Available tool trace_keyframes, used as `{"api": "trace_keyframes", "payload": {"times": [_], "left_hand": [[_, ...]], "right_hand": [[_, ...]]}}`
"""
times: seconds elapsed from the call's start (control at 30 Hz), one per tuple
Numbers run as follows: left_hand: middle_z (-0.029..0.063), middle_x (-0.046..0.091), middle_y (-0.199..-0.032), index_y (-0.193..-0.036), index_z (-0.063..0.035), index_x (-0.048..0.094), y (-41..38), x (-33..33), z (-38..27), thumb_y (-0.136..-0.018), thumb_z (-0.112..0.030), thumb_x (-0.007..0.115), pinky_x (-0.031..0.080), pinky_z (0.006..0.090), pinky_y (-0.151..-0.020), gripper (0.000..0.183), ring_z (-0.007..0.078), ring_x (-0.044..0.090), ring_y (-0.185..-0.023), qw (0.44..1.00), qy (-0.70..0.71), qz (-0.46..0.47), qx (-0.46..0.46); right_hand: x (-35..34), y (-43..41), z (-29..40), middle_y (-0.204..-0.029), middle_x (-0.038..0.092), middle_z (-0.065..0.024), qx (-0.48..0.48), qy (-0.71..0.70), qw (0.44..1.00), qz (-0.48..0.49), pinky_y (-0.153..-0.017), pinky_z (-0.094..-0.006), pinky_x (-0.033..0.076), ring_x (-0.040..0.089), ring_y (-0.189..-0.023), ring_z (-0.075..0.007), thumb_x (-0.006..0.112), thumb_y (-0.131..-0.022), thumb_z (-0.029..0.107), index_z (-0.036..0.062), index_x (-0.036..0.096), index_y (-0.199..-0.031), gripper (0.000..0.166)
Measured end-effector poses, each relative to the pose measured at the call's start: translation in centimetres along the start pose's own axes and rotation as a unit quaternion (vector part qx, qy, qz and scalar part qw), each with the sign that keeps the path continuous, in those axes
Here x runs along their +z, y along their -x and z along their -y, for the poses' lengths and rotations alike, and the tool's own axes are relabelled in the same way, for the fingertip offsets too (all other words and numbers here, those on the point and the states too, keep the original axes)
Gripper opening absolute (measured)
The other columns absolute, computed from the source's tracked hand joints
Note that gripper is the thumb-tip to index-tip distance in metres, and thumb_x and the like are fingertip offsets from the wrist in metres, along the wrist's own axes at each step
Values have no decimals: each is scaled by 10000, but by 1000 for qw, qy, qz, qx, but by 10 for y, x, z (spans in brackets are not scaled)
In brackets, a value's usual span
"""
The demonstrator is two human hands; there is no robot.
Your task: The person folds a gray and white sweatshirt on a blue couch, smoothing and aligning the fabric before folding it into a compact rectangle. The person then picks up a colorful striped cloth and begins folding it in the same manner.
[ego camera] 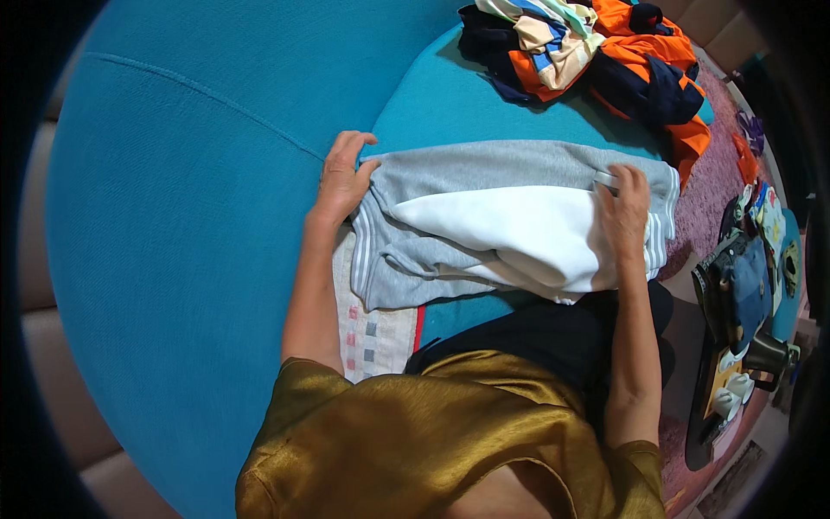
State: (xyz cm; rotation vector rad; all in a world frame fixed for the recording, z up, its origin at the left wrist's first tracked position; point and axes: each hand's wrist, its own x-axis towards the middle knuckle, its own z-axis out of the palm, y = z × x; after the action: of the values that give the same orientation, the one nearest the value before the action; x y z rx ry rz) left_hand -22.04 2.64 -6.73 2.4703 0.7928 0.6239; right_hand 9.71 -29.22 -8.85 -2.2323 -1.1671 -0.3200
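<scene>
A grey and white knit garment [493, 165] with white-striped ribbed bands lies spread on the turquoise sofa seat [512, 130] in front of me. My left hand [343, 174] is at its upper left corner, thumb and fingers apart near the edge; whether it pinches the cloth I cannot tell. My right hand [626, 207] rests over the right part, beside the striped bands, with its fingertips on the grey fabric; its grip is unclear. The garment's lower left part overlaps a white towel [379, 337] with coloured squares and a red edge.
Crumpled orange, navy and cream clothes [557, 52] lie at the seat's far end. The turquoise backrest [181, 194] rises on the left. To the right, a dark table [697, 415] holds white cups [726, 403] and a metal pot [765, 355], near folded jeans [752, 292], above a pink rug [703, 162].
</scene>
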Motion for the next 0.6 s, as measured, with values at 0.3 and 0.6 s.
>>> {"api": "trace_keyframes", "payload": {"times": [0.3,0.6], "left_hand": [[119,678,-1178,-1112,-10,684,42,2,-23,-892,-187,690,514,398,-913,283,235,637,-1090,969,182,121,-116],[126,614,-1007,-1022,-5,681,50,33,-53,-871,-234,702,456,375,-855,275,265,572,-948,974,152,156,-60]], "right_hand": [[-44,74,-43,-1145,607,-192,87,99,990,-45,-981,-462,409,549,-1098,-374,732,-856,221,-13,597,-1210,446],[-40,81,-47,-1213,554,-260,207,93,974,-22,-957,-467,457,547,-1124,-410,797,-772,443,-30,486,-1362,818]]}}
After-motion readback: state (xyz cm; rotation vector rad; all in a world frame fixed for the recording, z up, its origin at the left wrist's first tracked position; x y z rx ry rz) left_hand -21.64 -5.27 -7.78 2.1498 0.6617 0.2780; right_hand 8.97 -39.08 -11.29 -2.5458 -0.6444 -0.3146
